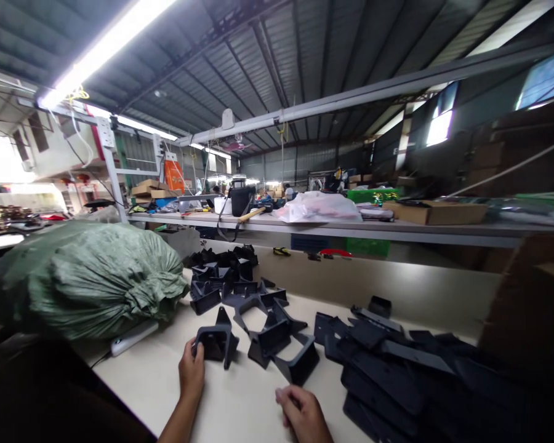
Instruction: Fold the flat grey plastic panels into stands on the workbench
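Note:
My left hand (192, 368) grips the left edge of a black angular bracket (216, 343) at the near middle of the pale table (240, 406). To the right, my right hand (302, 411) is held over the table with its fingers curled; what they hold, if anything, is hidden. Just beyond it lies another black bracket (300, 364). More brackets of this kind (224, 271) are heaped farther back. Flat black plates (388, 369) are piled at the right.
A large green sack (101, 277) bulges at the left, beside a white power strip (133, 337). Behind the table a raised shelf (268, 223) carries a clear plastic bag (321, 207), a black container (242, 200) and an open cardboard box (436, 213).

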A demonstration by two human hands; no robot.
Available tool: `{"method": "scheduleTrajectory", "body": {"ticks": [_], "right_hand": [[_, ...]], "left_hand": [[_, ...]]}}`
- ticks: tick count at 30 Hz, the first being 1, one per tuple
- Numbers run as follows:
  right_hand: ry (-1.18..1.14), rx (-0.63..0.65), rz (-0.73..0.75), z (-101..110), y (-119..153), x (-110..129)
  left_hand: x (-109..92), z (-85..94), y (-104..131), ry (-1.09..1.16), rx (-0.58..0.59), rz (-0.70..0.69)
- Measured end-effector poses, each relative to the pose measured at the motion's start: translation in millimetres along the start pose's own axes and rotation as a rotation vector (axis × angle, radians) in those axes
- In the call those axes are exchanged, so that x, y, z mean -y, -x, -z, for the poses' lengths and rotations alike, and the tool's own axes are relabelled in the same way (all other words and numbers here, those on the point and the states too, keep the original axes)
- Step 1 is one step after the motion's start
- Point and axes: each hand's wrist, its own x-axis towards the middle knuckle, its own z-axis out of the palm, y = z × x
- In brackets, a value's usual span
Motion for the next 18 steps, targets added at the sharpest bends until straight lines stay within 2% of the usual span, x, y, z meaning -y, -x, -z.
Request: {"method": "scheduleTrajectory", "body": {"ticks": [5, 8, 12, 18], "right_hand": [[-0.021, -0.014, -0.019, -1, -2, -2], [-0.051, -0.028, -0.022, -2, -4, -5], [-0.076, -0.033, -0.035, -3, -8, -10], [-0.103, -0.038, -0.051, -4, -11, -12]], "left_hand": [[1, 4.1, -5, -0.023, -0.126, 0.108], [-2, 5.9, -6, -0.011, -0.149, 0.144], [-9, 5.2, -1, 0.06, -0.13, 0.172], [-14, -4.2, 13, 0.228, -0.029, 0.222]]}}
